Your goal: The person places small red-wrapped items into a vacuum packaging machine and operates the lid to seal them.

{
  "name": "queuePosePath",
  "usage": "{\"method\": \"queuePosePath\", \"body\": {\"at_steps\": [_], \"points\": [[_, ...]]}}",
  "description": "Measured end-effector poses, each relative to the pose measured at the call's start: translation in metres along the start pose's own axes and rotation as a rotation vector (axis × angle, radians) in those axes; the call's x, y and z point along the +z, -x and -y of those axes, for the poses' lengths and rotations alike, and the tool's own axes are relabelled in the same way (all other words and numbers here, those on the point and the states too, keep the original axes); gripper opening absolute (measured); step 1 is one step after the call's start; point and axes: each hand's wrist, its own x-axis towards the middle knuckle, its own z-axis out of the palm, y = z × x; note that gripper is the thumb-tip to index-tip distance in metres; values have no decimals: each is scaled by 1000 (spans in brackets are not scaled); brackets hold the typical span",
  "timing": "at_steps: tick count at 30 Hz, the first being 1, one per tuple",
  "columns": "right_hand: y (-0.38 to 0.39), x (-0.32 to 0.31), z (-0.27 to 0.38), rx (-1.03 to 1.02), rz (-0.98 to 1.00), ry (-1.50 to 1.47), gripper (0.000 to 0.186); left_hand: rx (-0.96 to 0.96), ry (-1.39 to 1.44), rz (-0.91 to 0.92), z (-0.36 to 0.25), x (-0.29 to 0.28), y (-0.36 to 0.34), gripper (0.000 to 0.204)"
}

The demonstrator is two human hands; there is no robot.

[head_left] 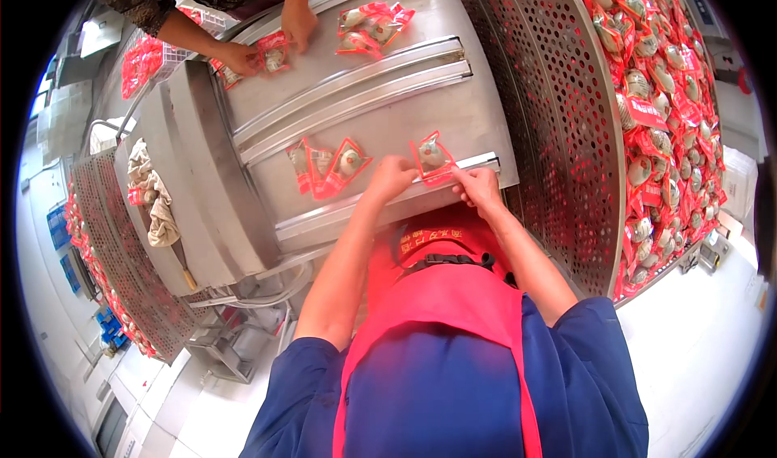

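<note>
A clear and red plastic pouch holding an egg-shaped item (432, 154) lies at the near right of a steel worktop, by the end of a metal bar (477, 163). My left hand (394, 176) pinches its lower left edge. With thumb and fingertips closed, my right hand (481, 189) holds its lower right corner. Left of my hands, a small group of similar pouches (327, 165) lies with edges overlapping along the same bar. The pouch's bottom edge is partly hidden by my fingers.
Across the worktop (380, 126), another person's hands (279, 41) handle pouches beside a far pouch pile (374, 27). Two long rails (356, 94) divide the surface. A tall perforated bin wall (566, 118) stands close right, heaped with pouches (647, 134). At left are a steel housing (206, 167) and a crumpled cloth (154, 195).
</note>
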Motion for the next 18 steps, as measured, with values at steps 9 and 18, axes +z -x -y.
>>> {"method": "queuePosePath", "body": {"at_steps": [9,18], "points": [[3,-5,-23,2,-134,-241,16,46,831,121,3,20,-10,40],[5,-28,-26,-15,-178,-294,18,119,849,185,-10,38,-25,47]]}}
